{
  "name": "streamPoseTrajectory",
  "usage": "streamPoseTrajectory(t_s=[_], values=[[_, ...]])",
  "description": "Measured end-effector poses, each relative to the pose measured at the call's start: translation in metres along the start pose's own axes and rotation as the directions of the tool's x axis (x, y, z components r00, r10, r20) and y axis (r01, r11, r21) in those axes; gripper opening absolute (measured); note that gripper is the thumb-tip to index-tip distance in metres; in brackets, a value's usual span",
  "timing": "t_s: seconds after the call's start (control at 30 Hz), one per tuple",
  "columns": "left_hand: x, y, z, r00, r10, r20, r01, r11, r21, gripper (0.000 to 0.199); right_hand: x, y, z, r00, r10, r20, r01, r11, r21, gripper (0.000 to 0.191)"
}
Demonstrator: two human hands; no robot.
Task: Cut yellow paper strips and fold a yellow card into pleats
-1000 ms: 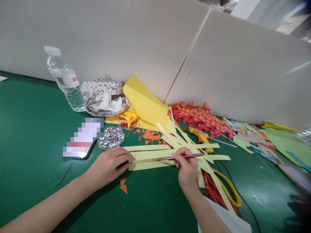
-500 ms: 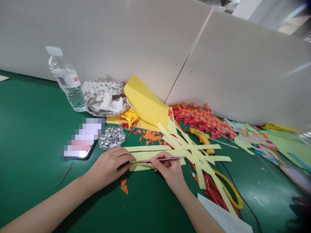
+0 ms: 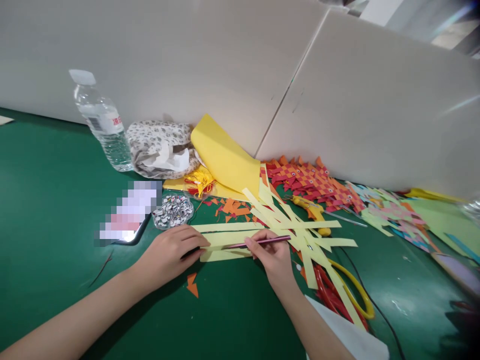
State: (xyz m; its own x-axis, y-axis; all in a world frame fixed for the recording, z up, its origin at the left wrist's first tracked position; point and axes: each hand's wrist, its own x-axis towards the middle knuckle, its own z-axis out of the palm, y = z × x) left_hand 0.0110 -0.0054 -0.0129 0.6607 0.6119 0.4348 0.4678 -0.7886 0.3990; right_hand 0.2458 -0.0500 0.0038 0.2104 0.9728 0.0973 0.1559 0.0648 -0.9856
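Pale yellow paper strips lie side by side on the green table in front of me. My left hand rests at their left ends, fingers bent and closed on a paper strip against the table. My right hand pinches a slim purple craft knife like a pen. Its narrow tip points left and lies over the paper, a short way right of my left fingertips. Part of the strips is hidden under both hands. More loose pale strips lie crossed in a heap beyond my right hand.
Behind stand a water bottle, a patterned tissue pouch and a yellow sheet. A phone and googly eyes lie left. Woven red-orange fish, a yellow glue gun, and red-handled scissors lie right.
My right hand has slid a little to the right with the craft knife, drawing its tip away from my left fingers. My left hand stays put on the paper.
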Motion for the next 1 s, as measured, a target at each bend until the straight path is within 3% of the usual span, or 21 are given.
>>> streamPoseTrajectory(t_s=[0.37, 0.5, 0.67, 1.0], values=[[0.0, 0.0, 0.0, 1.0, -0.001, -0.008, 0.001, 1.0, -0.003, 0.017, 0.001, -0.003, -0.005, 0.989, -0.065, -0.13, 0.071, 0.997, 0.037, 0.025], [0.001, 0.001, -0.001, 1.0, 0.007, -0.008, -0.007, 1.0, 0.005, 0.018, -0.004, -0.004, 0.003, 0.997, -0.058, -0.052, 0.06, 0.997, 0.047, 0.023], [0.002, 0.001, -0.002, 1.0, 0.005, -0.024, -0.005, 1.0, 0.004, 0.016, -0.007, -0.005, 0.017, 0.994, 0.049, 0.094, -0.048, 0.999, -0.008, 0.022], [0.0, 0.0, 0.0, 1.0, 0.006, -0.007, -0.006, 1.0, 0.023, 0.016, -0.005, -0.005, 0.018, 0.992, 0.083, 0.097, -0.079, 0.996, -0.05, 0.023]])
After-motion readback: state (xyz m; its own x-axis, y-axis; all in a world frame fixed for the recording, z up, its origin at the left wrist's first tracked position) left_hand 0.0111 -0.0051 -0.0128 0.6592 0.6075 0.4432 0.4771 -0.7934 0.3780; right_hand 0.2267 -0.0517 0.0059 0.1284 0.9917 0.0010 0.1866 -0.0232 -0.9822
